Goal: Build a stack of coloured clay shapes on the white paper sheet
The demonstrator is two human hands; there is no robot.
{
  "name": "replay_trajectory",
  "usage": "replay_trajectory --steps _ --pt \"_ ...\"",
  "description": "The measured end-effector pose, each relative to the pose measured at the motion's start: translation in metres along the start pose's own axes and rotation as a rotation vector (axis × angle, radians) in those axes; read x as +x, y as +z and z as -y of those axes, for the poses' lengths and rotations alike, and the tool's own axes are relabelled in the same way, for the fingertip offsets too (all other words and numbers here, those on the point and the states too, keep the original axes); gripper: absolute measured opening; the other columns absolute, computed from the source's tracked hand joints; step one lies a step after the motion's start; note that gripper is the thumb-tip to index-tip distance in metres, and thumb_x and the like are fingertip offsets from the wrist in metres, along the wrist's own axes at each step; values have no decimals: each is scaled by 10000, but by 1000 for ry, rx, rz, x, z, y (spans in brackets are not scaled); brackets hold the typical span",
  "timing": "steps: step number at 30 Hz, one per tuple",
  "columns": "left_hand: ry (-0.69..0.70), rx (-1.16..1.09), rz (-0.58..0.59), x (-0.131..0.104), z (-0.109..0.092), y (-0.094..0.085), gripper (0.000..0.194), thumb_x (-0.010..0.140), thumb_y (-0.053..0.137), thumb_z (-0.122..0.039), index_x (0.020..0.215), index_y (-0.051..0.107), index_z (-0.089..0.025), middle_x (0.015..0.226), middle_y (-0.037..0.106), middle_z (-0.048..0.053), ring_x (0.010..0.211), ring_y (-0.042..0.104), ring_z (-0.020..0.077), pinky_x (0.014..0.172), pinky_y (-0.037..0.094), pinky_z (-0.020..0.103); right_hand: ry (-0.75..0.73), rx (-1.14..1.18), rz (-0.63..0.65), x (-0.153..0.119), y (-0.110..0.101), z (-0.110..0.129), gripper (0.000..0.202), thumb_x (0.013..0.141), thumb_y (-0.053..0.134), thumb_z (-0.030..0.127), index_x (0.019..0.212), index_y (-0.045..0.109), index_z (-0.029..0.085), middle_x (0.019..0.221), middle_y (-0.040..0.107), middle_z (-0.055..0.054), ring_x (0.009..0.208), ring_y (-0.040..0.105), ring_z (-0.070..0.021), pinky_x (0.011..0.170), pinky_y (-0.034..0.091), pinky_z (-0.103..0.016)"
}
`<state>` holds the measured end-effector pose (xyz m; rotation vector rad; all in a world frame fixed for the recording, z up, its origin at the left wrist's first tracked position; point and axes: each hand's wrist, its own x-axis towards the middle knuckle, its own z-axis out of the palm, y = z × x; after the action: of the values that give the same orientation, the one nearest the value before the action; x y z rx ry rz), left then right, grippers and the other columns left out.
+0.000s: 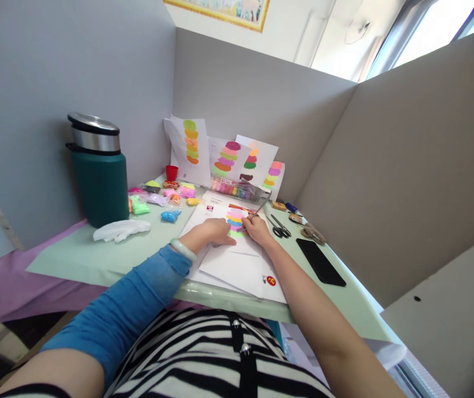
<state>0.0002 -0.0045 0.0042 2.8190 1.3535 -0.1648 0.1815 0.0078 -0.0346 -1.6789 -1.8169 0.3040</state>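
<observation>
A white sheet [243, 247] with stacked bands of color [235, 216] in pink, yellow, blue and green lies on the table before me. My left hand [215, 231] rests on the sheet's left side, thumb and fingers apart, with a bracelet on the wrist. At the right edge of the colored bands, my right hand [256, 228] is closed around a thin stick-like tool [264, 202] that slants up and away. Its lower tip is too small to make out. Another white sheet [245, 273] with a red round logo lies beneath.
Scissors [279, 228] and a black phone [320, 261] lie to the right. At left stand a green flask [100, 182], a crumpled tissue [121, 230] and several clay packets [170, 215]. Painted sheets [198, 166] lean against the back partition behind a color set [237, 188].
</observation>
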Motion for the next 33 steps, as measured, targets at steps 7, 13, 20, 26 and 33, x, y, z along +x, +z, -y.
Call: replay_trajectory --steps 7,13,20,26,33 --pt "-8 -3 4 -2 -1 -1 605 782 454 -605 1172 599 -166 1151 607 152 993 594 280 795 452 325 -6 -2 3 0 0 0 318 859 424 375 723 619 164 632 654 -31 667 609 -154 618 398 -214" --pt "-5 0 -2 -2 -1 0 616 783 453 -604 1177 598 -153 1152 603 163 988 596 292 791 453 337 -10 -14 2 -1 0 1 317 858 424 371 719 618 162 634 654 -31 661 605 -151 616 393 -214" --pt "-12 -9 -1 -3 -3 -1 591 789 456 -596 1172 598 -168 1152 605 151 990 594 285 799 450 332 -21 -28 -5 0 0 0 324 862 421 371 713 622 164 634 651 -32 675 603 -154 635 396 -216" --pt "5 11 -8 -2 -2 0 611 795 433 -601 1172 598 -149 1146 604 164 977 602 291 779 457 333 -19 -20 3 0 1 -1 326 862 420 380 707 610 165 633 648 -29 668 601 -148 622 388 -213" --pt "10 19 -8 0 0 2 630 788 428 -614 1179 595 -150 1152 600 165 972 602 290 773 460 334 -29 -4 4 0 1 -1 322 860 420 389 707 599 170 634 648 -25 670 602 -150 610 379 -216"
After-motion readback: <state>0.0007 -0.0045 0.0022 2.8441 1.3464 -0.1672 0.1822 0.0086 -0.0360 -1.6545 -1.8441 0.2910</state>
